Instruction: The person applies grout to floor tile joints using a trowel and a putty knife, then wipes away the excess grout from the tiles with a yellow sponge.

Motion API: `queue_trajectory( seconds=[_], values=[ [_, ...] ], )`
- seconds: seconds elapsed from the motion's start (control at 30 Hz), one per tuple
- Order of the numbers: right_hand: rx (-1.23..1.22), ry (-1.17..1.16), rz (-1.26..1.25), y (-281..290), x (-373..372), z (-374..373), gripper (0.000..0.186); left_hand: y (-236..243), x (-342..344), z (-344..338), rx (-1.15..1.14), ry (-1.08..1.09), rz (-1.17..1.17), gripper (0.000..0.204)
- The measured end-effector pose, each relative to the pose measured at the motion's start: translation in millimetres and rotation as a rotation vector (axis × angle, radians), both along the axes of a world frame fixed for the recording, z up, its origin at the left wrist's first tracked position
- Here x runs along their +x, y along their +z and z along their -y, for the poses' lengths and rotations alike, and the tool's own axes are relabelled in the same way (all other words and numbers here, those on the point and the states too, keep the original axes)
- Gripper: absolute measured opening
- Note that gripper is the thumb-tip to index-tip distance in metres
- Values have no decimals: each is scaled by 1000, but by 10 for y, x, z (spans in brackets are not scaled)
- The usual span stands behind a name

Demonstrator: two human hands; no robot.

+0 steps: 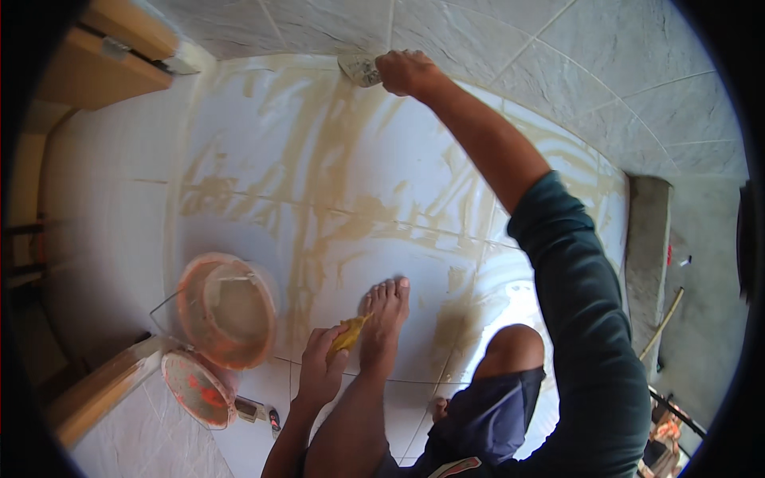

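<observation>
My right hand (405, 73) is stretched far forward and closed around a scraper (360, 70) with a broad, flat, stained blade. Its blade meets the floor tiles (414, 151) where they join the grey tiled wall (478, 40). Beige grout paste is smeared over the white tiles and along their joints. Near my bare foot (386, 315), my left hand (321, 368) grips a yellow sponge (349, 334), raised off the floor.
A large orange bucket (182, 299) with cloudy contents stands at the left, beside a smaller red-stained bucket (174, 368). A small tool (249, 409) lies next to them. A wooden door (119, 68) stands far left; a concrete ledge (647, 239) runs along the right.
</observation>
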State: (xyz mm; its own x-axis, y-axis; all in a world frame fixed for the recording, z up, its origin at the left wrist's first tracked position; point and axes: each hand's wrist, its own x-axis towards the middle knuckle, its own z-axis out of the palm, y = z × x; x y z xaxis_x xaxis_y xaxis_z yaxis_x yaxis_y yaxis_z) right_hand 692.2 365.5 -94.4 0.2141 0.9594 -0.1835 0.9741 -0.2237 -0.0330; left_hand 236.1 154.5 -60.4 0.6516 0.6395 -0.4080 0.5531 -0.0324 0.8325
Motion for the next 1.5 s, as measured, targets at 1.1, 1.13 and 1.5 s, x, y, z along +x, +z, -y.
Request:
queue_trajectory(
  seconds=[1.1, 1.13, 1.5],
  values=[
    [407, -1500, -552, -199, 2795, 5938, 32, -906, 1405, 583, 777, -414, -531, 21],
    [416, -1556, -557, -276, 2893, 5945, 31, -1045, 1425, 640, 872, -411, -620, 20],
    [111, -1203, -203, -962, 3697, 5860, 25, -1414, 1391, 748, 1019, -408, -736, 26]
  ],
)
